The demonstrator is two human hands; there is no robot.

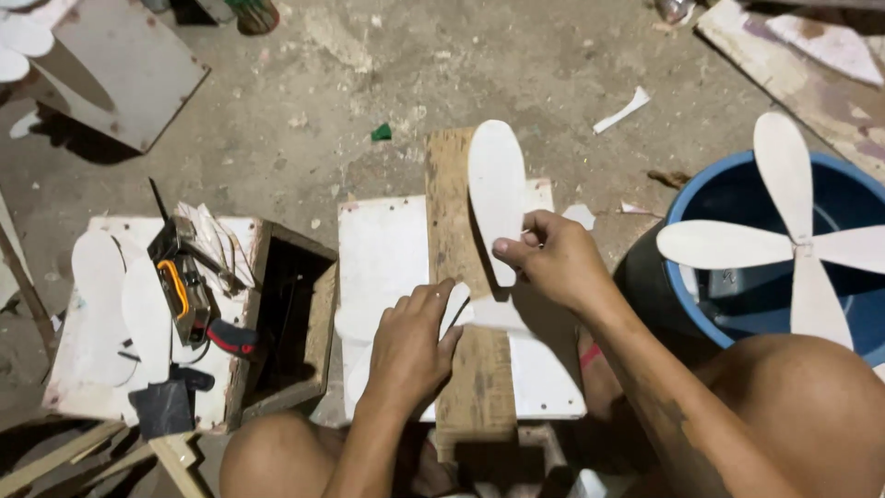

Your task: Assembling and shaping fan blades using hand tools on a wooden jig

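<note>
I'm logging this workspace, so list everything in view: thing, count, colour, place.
blade: one, white, upright on the plank, pinched by the right hand
crosspiece: one, white, flat across the plank under both hands
plank: one, brown, lengthwise on the board
board: one, white, on the floor
box: one, white top, open side, at left
tools: a heap, black, yellow and red, on the box
cutouts: two, white, on the box
tub: one, blue, at right
propeller: one, white, four blades, over the tub
left hand: presses the crosspiece
right hand: holds the blade
</note>
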